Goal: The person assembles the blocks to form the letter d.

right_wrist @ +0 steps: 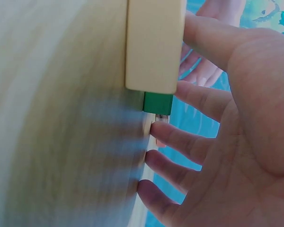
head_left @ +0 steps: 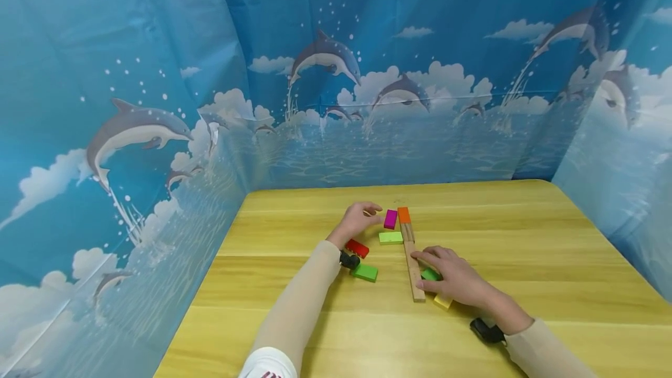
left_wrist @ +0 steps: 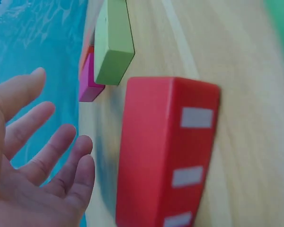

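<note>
A: State the layout at the left.

B: In the head view, the red block [head_left: 357, 248] lay at 6 o'clock from the left hand [head_left: 362, 219], with a green block [head_left: 366, 273] farther out on that bearing. The left hand was extended, fingers loosely bent, holding nothing.

A: What did the left wrist view add?

B: White rectangles along one side of the red block, too small to read from the head, and the bare palm.

A: State the centre.

B: The magenta block [head_left: 390, 219] lay at 3 o'clock from the left hand, near its fingertips; the lime block [head_left: 391, 238] lay at 4 o'clock. The orange block [head_left: 403, 214], narrow wooden pieces [head_left: 406, 232] and wooden bar [head_left: 414, 273] formed a line from 12 toward 6 o'clock.

A: And the right?

B: The right hand [head_left: 457, 276] was spread, gripping nothing, fingertips at the bar's 3 o'clock side. A second green block [head_left: 430, 274] lay between thumb and fingers; the yellow block [head_left: 443, 301] lay at 7 o'clock. Only the right wrist view exposed that palm.
</note>
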`<action>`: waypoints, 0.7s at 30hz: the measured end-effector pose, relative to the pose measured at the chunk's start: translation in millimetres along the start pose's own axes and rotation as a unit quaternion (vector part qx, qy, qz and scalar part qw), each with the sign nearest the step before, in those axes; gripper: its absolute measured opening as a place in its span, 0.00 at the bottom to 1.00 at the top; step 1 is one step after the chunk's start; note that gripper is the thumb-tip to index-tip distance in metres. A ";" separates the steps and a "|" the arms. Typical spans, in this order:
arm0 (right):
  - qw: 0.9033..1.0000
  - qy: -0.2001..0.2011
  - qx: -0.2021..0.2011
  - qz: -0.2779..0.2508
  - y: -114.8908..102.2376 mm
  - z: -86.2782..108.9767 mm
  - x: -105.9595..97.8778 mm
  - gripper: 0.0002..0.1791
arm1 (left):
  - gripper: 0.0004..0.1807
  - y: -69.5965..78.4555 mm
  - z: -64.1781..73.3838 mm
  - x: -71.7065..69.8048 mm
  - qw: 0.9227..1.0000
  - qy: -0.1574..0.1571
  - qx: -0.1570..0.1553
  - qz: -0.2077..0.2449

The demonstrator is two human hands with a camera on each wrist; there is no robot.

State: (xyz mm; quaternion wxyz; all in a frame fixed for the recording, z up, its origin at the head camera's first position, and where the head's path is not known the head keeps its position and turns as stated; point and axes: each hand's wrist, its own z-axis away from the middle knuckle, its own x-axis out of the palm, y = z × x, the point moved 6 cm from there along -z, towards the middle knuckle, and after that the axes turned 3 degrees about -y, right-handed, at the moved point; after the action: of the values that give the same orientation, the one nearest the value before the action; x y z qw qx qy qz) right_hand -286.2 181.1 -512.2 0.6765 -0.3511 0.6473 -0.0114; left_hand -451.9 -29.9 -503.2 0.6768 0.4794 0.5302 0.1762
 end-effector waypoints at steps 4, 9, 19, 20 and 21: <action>1.000 -0.005 -0.002 -0.003 0.7 0.0 1.2 0.37 | 0.24 -4.0 -8.8 6.6 1.000 -0.019 -0.014 -0.010; 1.000 0.002 -0.005 -0.003 0.7 -0.3 1.5 0.37 | 0.26 -4.7 -18.2 12.6 0.998 -0.046 -0.014 -0.039; 1.000 0.003 -0.001 -0.004 1.4 0.8 1.6 0.37 | 0.31 1.9 -19.5 15.9 0.990 -0.138 0.009 -0.010; 1.000 0.002 -0.001 -0.005 0.9 1.2 1.8 0.37 | 0.31 2.0 -18.7 15.7 0.990 -0.142 0.007 -0.011; 1.000 0.001 -0.001 -0.007 0.5 1.6 1.8 0.37 | 0.31 1.8 -18.2 15.5 0.989 -0.144 0.003 -0.011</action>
State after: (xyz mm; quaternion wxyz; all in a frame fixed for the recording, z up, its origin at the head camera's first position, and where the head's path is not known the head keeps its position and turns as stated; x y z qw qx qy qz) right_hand -284.7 181.4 -514.1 0.6752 -0.3561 0.6457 -0.0161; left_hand -461.7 -9.0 -509.8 0.7466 0.4963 0.4325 0.0961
